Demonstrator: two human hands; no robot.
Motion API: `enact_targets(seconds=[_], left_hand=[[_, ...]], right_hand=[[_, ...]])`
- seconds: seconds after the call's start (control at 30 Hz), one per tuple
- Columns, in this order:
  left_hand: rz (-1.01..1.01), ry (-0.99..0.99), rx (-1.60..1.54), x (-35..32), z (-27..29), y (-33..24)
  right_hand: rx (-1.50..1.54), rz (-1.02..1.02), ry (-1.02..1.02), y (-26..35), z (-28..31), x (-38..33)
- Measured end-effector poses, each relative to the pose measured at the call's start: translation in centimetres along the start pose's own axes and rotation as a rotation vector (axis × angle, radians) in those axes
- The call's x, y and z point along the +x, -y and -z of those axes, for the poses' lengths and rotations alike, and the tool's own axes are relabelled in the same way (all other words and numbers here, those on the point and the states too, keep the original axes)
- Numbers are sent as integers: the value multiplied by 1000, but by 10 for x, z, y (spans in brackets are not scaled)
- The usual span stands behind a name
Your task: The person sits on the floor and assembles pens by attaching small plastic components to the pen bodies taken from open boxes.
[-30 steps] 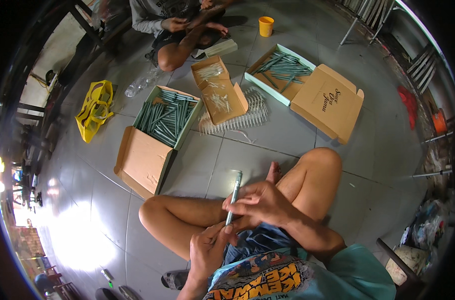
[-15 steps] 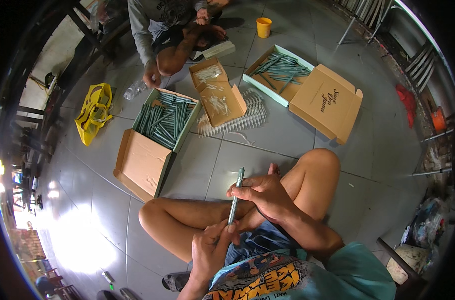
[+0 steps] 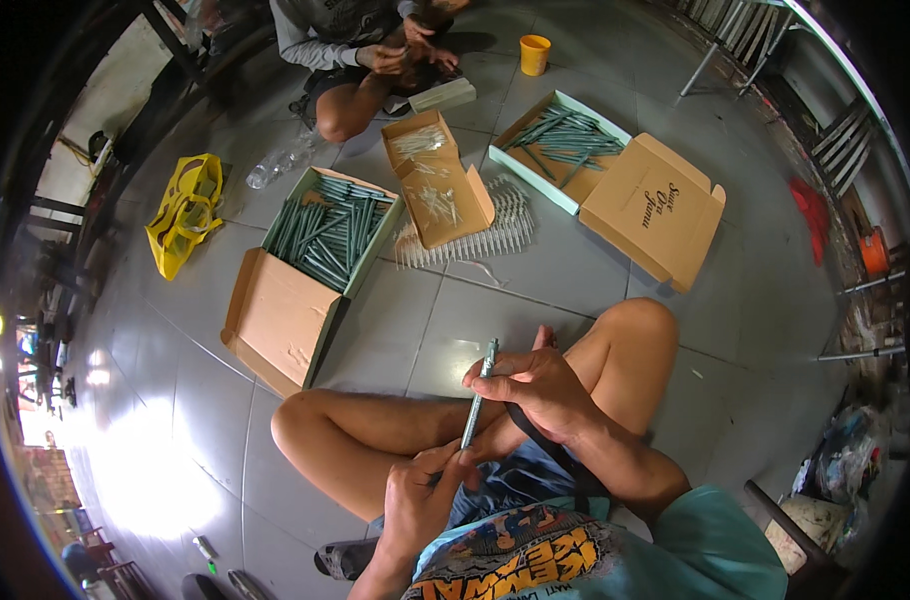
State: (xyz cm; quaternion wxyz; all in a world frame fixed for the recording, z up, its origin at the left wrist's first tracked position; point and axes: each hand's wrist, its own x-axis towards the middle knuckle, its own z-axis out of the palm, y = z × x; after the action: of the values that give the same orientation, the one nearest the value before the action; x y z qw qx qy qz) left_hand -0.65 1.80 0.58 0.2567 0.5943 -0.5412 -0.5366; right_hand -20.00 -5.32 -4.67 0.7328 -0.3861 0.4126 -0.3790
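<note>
The slim grey-green pen [image 3: 477, 404] looks smooth with a light sheen, apparently plastic, above a tiled floor [image 3: 735, 330] glossy enough to throw back white glare. Matt brown cardboard makes up the left box lid [image 3: 280, 320], the right box lid [image 3: 655, 210] and the small tray [image 3: 480, 197], while the yellow bag [image 3: 185, 208] and crinkled clear piece [image 3: 275, 166] look like thin, shiny plastic. The teal shirt [image 3: 725, 545] is matt cloth, the yellow-orange cup [image 3: 534, 57] smooth plastic

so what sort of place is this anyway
Probably an informal workspace, perhaps in a home or small workshop: two open boxes of green pen-like sticks lie on the tiled floor, where another person also sits.
</note>
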Motion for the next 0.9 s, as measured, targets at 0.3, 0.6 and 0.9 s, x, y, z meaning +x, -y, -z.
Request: enact_targets(seconds=[0.3, 0.6, 0.9], left_hand=[[-14, -73, 100, 6, 10, 0], [-602, -66, 744, 24, 41, -8], [-193, -171, -545, 48, 35, -3]], right_hand=[[-404, 308, -287, -9, -15, 7], [-1418, 870, 233, 29, -11, -5], [-572, 148, -69, 30, -29, -11]])
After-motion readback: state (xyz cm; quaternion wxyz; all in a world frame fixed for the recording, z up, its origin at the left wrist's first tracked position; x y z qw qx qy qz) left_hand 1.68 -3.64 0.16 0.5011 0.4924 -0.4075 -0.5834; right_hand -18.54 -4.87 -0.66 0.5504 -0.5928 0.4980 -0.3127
